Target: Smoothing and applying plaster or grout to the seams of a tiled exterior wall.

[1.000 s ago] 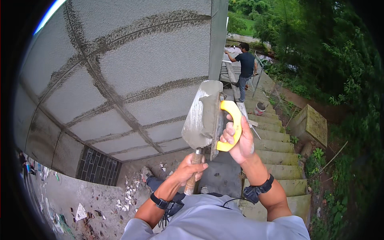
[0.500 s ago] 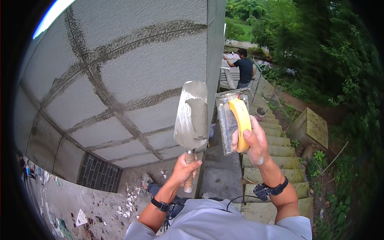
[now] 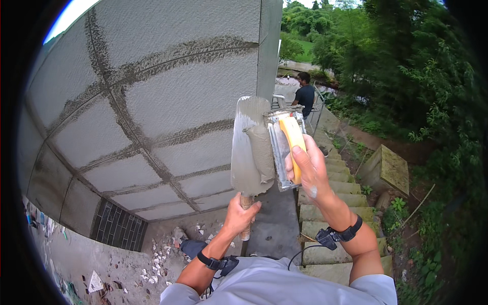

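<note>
While the wooden handle (image 3: 246, 234) of a trowel (image 3: 242, 165) is gripped by the tightly curled left hand (image 3: 239, 215), the blade is pointed toward twelve o'clock, loaded with grey mortar (image 3: 262, 152). At one o'clock from that hand, a float (image 3: 279, 152) is held by its yellow handle (image 3: 294, 134) in the wrapped right hand (image 3: 311, 165). The left forearm (image 3: 216, 246) is angled toward one o'clock, the right forearm (image 3: 333, 206) toward eleven. Whether the mortar is touched by the float cannot be told; a co-worker (image 3: 305, 95) beyond is partly covered.

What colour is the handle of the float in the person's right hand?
The float handle is yellow; it shows best in the head view.
</note>
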A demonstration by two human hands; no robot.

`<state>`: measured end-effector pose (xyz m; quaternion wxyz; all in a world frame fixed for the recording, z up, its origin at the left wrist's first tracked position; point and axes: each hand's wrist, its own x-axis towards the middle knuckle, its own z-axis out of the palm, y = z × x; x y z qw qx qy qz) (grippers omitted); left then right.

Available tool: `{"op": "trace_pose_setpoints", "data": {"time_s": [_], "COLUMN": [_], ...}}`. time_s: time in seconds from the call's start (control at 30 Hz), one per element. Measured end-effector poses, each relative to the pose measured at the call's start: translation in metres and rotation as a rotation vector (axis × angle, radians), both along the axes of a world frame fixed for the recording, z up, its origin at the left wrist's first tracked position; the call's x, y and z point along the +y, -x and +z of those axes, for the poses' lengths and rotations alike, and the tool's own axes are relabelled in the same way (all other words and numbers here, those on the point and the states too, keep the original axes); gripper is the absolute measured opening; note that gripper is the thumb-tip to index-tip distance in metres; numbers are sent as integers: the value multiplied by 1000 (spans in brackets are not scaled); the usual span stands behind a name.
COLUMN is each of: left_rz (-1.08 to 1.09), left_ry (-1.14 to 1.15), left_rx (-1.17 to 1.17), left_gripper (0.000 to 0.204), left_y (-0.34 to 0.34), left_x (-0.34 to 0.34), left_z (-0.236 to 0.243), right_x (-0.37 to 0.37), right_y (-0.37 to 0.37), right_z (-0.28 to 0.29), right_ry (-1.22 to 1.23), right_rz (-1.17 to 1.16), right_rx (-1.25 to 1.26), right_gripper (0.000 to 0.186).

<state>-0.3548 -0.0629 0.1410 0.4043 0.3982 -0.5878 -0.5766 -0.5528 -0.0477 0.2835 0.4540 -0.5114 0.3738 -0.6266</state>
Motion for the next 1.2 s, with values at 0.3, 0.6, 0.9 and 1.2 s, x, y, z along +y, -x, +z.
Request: {"op": "trace_pose_setpoints", "data": {"time_s": [0.3, 0.6, 0.9, 1.2], "left_rz": [-45, 142, 230, 263], "left_ry": [-117, -194, -158, -189], "left_rx": [153, 215, 79, 144], "left_gripper": [22, 21, 18, 20], "left_y": [-36, -120, -154, -155], "left_x": [9, -1, -13, -10], "left_z": [8, 5, -1, -5], "right_x": [-73, -249, -330, -340], "right_y": [57, 66, 70, 76], "right_z": [76, 238, 290, 302], "right_ry": [396, 677, 693, 665], "right_rz": [-115, -160, -176, -120], "right_rx": [16, -260, -284, -234], "right_gripper": [45, 40, 37, 44]}}
